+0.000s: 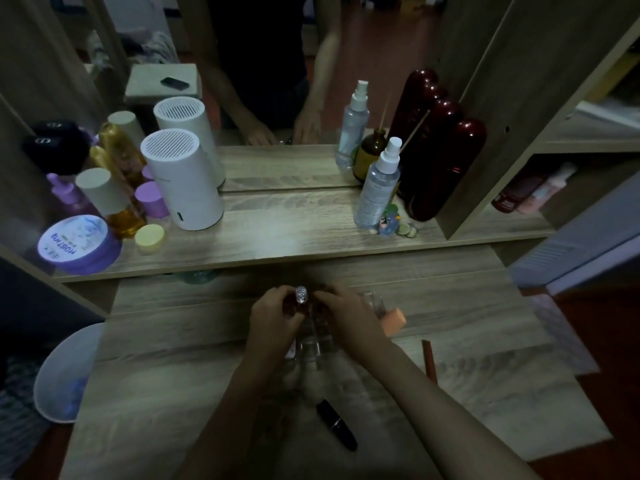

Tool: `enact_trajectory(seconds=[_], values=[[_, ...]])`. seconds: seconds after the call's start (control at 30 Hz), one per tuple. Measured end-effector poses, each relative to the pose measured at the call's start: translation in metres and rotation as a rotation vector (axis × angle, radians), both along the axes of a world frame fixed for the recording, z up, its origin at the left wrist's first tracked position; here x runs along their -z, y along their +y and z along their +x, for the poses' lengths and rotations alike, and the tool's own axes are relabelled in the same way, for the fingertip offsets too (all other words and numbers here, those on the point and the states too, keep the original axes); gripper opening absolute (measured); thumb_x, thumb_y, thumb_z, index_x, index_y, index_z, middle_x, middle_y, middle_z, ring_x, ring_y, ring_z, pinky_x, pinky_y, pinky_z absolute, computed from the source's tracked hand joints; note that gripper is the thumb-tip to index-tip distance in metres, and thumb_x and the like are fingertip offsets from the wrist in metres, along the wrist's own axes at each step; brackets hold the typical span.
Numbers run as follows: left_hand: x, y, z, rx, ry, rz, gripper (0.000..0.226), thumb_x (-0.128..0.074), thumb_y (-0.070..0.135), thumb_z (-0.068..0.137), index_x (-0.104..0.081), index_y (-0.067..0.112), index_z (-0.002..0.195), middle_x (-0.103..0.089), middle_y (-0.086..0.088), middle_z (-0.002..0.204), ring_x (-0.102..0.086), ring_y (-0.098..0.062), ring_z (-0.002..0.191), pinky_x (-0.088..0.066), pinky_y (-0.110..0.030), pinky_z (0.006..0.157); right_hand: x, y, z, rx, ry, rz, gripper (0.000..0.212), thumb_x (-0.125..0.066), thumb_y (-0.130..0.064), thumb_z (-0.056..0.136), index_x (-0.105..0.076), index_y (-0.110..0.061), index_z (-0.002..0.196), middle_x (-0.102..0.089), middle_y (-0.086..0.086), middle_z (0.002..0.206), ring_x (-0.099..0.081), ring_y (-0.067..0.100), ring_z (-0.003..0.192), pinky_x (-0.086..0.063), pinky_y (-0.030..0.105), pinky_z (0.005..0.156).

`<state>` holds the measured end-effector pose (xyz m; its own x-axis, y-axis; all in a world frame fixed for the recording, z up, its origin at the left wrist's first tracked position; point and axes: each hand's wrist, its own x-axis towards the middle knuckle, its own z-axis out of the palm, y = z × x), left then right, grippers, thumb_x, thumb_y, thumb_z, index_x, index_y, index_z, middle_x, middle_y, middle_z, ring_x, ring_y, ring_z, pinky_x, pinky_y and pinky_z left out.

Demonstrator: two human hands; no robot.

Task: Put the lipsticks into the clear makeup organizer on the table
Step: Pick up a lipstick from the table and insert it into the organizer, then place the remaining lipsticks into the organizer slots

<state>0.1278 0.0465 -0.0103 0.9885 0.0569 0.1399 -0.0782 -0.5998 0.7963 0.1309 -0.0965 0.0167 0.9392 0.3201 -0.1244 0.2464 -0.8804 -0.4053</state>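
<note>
Wood-grain table (173,393), dim light. Nearest: black lipstick (336,424) lying loose. Beyond, clear makeup organizer (311,348) under both hands; left hand (273,320) pinches a clear-capped lipstick (301,295) upright over it; right hand (349,320) curled, grip unclear. Farthest: shelf (294,237) of bottles.

Black lipstick (336,425), wood-grain table (467,393), purple jar (78,244), white cylinder (181,180).

dim room, wooden vanity table (485,403), mirror (277,64), reddish floor (606,341)

purple jar lid (74,242) | mirrored print, looks like "most hya"
</note>
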Motion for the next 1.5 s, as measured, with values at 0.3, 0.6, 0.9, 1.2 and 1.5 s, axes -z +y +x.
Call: enact_trajectory(seconds=[0.3,0.6,0.9,1.2,1.5], values=[[0.005,-0.005,-0.001,0.031,0.016,0.01,0.028,-0.069,-0.004,0.066,-0.065,0.004,0.092,-0.067,-0.018,0.086,-0.062,-0.025,0.078,-0.043,-0.027,0.071,-0.003,-0.005,-0.005,-0.006,-0.079,0.079,0.047,-0.06,-0.011,0.083,-0.051,-0.02,0.128,-0.053,0.007,0.127,-0.057,0.027,0.109,-0.049,0.039,0.087],[0.015,-0.005,-0.006,0.008,0.015,-0.027,0.026,-0.072,-0.001,0.068,-0.066,0.006,0.092,-0.066,-0.014,0.086,-0.062,-0.022,0.077,-0.043,-0.027,0.07,0.0,-0.11,-0.077,0.619,-0.523,0.486,0.019,-0.061,-0.005,0.086,-0.066,-0.014,0.102,-0.065,0.004,0.098,-0.062,0.018,0.093,-0.053,0.035,0.079],[0.01,-0.005,-0.012,0.038,-0.014,0.017,0.037,-0.074,-0.004,0.064,-0.064,0.003,0.1,-0.064,-0.016,0.094,-0.061,-0.026,0.086,-0.044,-0.031,0.078,0.058,-0.141,-0.124,0.598,0.189,0.182,0.084,-0.072,-0.026,0.075,-0.024,-0.024,0.143,-0.045,0.004,0.142,-0.047,0.022,0.125,-0.043,0.032,0.094],[0.003,0.011,-0.028,0.025,-0.006,-0.044,0.053,-0.073,0.001,0.069,-0.053,0.006,0.119,-0.052,-0.006,0.11,-0.053,-0.016,0.094,-0.042,-0.025,0.075,0.037,-0.137,-0.074,0.517,0.321,-0.008,0.064,-0.053,-0.017,0.084,-0.024,-0.022,0.14,-0.064,0.018,0.111,-0.061,0.032,0.1,-0.048,0.034,0.076],[0.008,0.064,-0.077,-0.252,0.069,-0.03,0.048,-0.073,0.007,0.073,-0.054,0.01,0.118,-0.06,-0.012,0.111,-0.057,-0.023,0.09,-0.047,-0.036,0.075,0.041,-0.149,-0.092,0.752,0.142,0.537,0.053,-0.062,0.003,0.082,-0.045,-0.014,0.128,-0.059,-0.001,0.076,-0.058,0.003,0.056,-0.046,0.014,0.052]])
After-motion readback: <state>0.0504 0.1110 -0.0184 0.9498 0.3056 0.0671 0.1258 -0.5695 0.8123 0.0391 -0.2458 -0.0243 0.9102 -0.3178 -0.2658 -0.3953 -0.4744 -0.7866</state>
